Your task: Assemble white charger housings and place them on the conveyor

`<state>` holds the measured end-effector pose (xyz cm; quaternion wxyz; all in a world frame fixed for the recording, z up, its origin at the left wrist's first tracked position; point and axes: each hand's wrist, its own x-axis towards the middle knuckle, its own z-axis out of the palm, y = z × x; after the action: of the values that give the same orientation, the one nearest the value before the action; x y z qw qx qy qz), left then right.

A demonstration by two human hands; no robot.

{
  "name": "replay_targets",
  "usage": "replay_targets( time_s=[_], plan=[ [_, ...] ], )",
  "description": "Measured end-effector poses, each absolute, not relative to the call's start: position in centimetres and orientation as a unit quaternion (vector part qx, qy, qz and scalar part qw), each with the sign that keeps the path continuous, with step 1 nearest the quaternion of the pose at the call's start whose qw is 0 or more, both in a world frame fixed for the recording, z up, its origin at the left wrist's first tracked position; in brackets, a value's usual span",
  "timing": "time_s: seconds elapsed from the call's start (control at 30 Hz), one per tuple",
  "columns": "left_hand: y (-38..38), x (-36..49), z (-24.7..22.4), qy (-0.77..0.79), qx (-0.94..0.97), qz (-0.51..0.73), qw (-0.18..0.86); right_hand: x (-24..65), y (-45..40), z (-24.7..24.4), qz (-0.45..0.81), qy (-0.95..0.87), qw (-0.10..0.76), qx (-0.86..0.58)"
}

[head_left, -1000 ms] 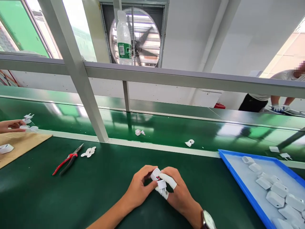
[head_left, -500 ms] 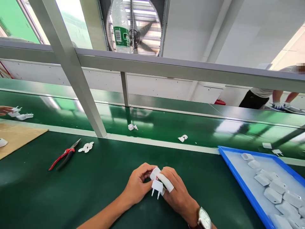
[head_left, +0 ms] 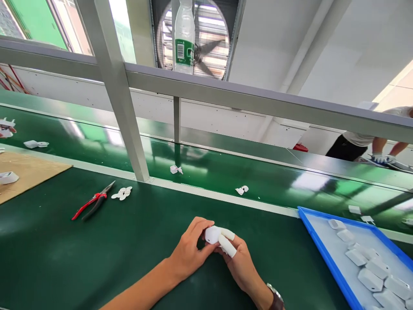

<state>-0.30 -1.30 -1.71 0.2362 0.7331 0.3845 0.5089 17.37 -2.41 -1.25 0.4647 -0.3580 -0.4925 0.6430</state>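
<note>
A white plug-in charger housing (head_left: 212,235) is held between my two hands over the green bench, its rounded end with a small dark slot facing up. My left hand (head_left: 189,249) pinches it from the left with thumb and fingers. From the right, my right hand (head_left: 240,262) grips it, with white finger cots on two fingers. The plug pins are out of sight now. Left of my hands lie long-nose pliers (head_left: 96,201) with red and black handles, beside a small cluster of flat white pieces (head_left: 122,193).
At right, a blue-rimmed tray (head_left: 322,255) holds several white housings (head_left: 370,279). Beyond the bench edge, a green belt (head_left: 206,176) carries scattered white charger parts (head_left: 241,190). A metal post (head_left: 124,99) rises at left. Far right, a person in gloves (head_left: 380,150) works.
The charger has been turned in my hands: its two pins and red wire bit showed before, and its rounded end shows now. Parts on the belt have shifted slightly left relative to the bench.
</note>
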Motion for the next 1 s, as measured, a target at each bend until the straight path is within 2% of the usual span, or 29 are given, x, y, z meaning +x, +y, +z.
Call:
replay_targets(
  time_s=[0.1,0.2,0.4,0.53,0.63,0.83,1.0],
  plan=[
    [-1.1,-0.4,-2.0,0.367,0.757,0.493,0.222,17.3,-2.2,-1.9,0.627,-0.490,0.480,-0.369],
    [-0.7,-0.7,-2.2,0.356,0.775,0.472,0.222,17.4,-2.0,-2.7,0.546,-0.564,0.465,-0.409],
    [-0.8,-0.4,-1.9,0.379,0.816,0.413,0.138,18.0,-1.8,-2.6,0.232,-0.753,0.439,-0.431],
    [1.5,-0.7,-1.4,0.426,0.811,0.354,0.187,19.0,-1.2,-2.4,0.076,-0.796,0.434,-0.414],
    [7.3,-1.9,-0.3,0.513,0.768,0.329,0.197,19.3,-0.7,-3.1,-0.053,-0.803,0.443,-0.395],
    [19.3,-5.3,0.4,0.635,0.690,0.317,0.142,18.7,0.2,-6.7,-0.080,-0.852,0.350,-0.381],
    [20.5,-7.9,-0.8,0.681,0.670,0.278,0.095,17.7,0.7,-9.7,-0.114,-0.856,0.358,-0.356]
  ],
)
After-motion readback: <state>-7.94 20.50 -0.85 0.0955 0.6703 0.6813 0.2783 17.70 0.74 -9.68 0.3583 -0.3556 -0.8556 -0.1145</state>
